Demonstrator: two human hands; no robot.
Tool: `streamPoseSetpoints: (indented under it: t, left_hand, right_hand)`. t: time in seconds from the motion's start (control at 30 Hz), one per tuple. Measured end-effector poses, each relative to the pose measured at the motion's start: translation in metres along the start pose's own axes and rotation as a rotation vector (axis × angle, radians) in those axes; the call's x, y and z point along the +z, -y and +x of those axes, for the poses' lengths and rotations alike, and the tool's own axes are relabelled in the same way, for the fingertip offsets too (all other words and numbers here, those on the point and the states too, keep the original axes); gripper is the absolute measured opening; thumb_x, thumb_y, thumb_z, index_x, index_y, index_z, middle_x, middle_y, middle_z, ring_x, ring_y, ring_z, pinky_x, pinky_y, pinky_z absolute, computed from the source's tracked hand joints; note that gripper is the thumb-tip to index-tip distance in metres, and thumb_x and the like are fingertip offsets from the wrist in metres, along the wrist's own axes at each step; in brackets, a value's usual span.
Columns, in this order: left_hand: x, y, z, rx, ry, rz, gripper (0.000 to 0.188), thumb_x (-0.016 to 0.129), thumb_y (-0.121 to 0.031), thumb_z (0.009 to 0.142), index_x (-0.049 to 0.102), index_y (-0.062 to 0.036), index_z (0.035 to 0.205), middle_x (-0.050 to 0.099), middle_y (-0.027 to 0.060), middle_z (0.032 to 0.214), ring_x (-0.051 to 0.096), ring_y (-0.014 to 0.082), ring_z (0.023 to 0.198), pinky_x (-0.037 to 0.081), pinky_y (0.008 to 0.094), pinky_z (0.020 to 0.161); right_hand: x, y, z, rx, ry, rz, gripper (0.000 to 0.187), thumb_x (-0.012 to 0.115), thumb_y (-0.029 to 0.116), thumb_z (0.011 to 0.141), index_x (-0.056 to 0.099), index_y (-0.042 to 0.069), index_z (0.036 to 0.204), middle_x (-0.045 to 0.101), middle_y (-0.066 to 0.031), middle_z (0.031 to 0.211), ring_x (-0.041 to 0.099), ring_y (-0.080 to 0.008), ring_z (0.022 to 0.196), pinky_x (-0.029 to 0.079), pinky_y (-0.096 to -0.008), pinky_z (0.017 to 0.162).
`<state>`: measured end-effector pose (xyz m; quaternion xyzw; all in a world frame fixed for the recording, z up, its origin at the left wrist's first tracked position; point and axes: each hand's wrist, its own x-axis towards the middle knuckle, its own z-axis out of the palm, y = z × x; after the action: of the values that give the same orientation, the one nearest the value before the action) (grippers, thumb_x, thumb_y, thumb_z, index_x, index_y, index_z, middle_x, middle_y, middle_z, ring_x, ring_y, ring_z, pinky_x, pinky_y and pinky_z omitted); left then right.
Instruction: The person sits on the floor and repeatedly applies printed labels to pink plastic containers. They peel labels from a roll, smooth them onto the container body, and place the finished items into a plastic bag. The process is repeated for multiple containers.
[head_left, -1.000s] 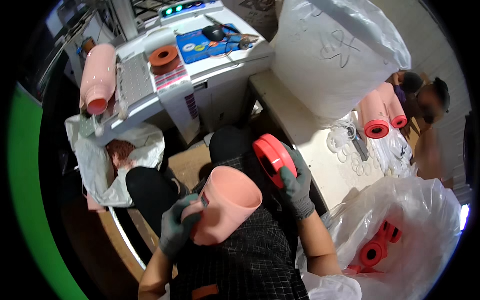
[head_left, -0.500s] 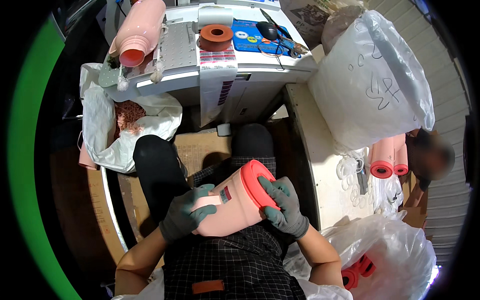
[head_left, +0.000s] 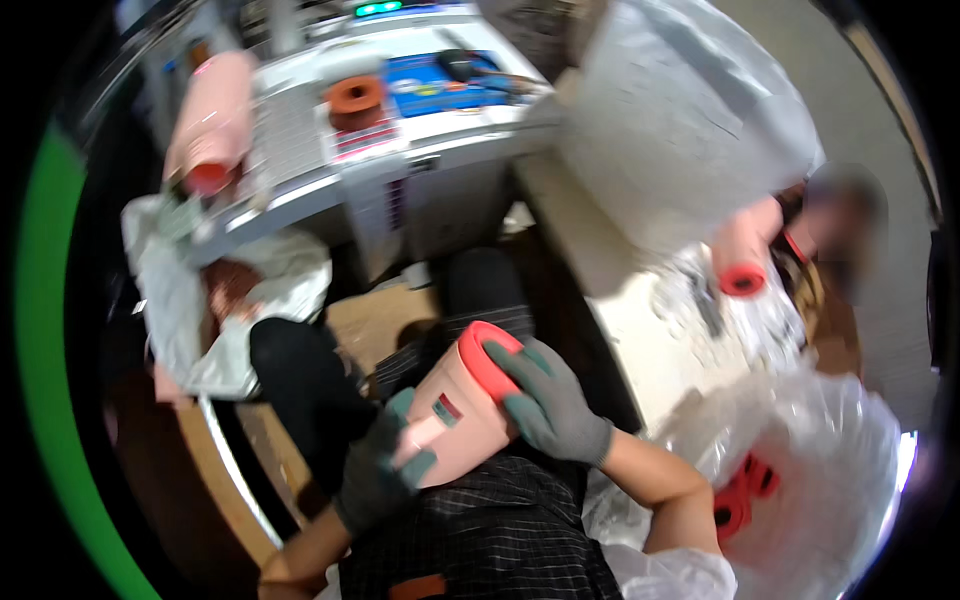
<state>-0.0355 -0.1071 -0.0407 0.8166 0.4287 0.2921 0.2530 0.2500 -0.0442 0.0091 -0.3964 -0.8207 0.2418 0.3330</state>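
A pink jug (head_left: 465,435) with a red lid (head_left: 480,355) rests tilted over my lap, its lidded end pointing up and away from me. My left hand (head_left: 378,470), in a grey glove with green fingertips, closes round the jug's side handle. My right hand (head_left: 552,402), gloved alike, grips the lid, with fingers over its top and thumb at its rim. The lid sits on the jug's end. A small red and dark label (head_left: 446,408) shows on the body beside the handle. The picture is smeared by motion.
Ahead stands a white machine (head_left: 460,180) bearing a pink bottle (head_left: 215,110) and an orange roll (head_left: 355,100). A bag of pink scraps (head_left: 230,290) hangs left. At right are a big white bag (head_left: 680,130), a clear bag (head_left: 810,480) with red lids, and another person (head_left: 845,215).
The whole view has shifted and blurred as my head moved. Both hands keep hold of the jug, and my right hand lies flatter across the lid. At far right, one pink cylinder fewer shows clearly.
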Motion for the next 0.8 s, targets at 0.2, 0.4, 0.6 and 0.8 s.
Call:
streamPoseSetpoints:
  t: [0.2, 0.4, 0.6, 0.8]
  left_hand:
    - [0.002, -0.012, -0.003, -0.392, 0.000, -0.527, 0.052, 0.075, -0.024, 0.088, 0.058, 0.0007, 0.129, 0.058, 0.0252, 0.135, 0.067, 0.0396, 0.102, 0.058, 0.0449, 0.085]
    - [0.014, -0.035, 0.017, -0.001, -0.272, -0.137, 0.037, 0.067, -0.023, 0.095, 0.064, 0.0004, 0.124, 0.064, 0.0181, 0.129, 0.064, 0.0306, 0.117, 0.055, 0.0452, 0.095]
    - [-0.034, 0.001, 0.018, -0.221, -0.628, -0.446, 0.033, 0.070, -0.008, 0.088, 0.065, -0.0026, 0.121, 0.067, 0.0148, 0.122, 0.064, 0.0323, 0.117, 0.053, 0.0460, 0.097]
    - [-0.049, 0.036, 0.020, -0.127, -0.459, 0.215, 0.042, 0.083, -0.013, 0.082, 0.064, -0.0030, 0.118, 0.066, 0.0206, 0.124, 0.065, 0.0399, 0.111, 0.052, 0.0487, 0.096]
  right_hand:
    - [-0.001, 0.021, 0.013, 0.092, -0.069, -0.002, 0.055, 0.070, 0.030, 0.097, 0.058, -0.003, 0.139, 0.059, -0.0219, 0.106, 0.062, -0.0388, 0.096, 0.052, -0.0450, 0.088]
    - [-0.022, -0.022, -0.048, 0.506, -0.483, 0.400, 0.049, 0.066, 0.026, 0.102, 0.059, 0.001, 0.143, 0.065, -0.0160, 0.130, 0.064, -0.0239, 0.120, 0.051, -0.0341, 0.103]
    - [-0.175, -0.114, -0.126, 0.588, -0.855, -0.707, 0.040, 0.062, 0.018, 0.104, 0.061, 0.002, 0.140, 0.068, -0.0119, 0.128, 0.063, -0.0211, 0.117, 0.052, -0.0335, 0.101]
    - [-0.249, -0.187, -0.210, 0.877, -0.713, -0.908, 0.035, 0.061, 0.016, 0.104, 0.063, 0.002, 0.136, 0.069, -0.0116, 0.120, 0.063, -0.0206, 0.108, 0.052, -0.0331, 0.095]
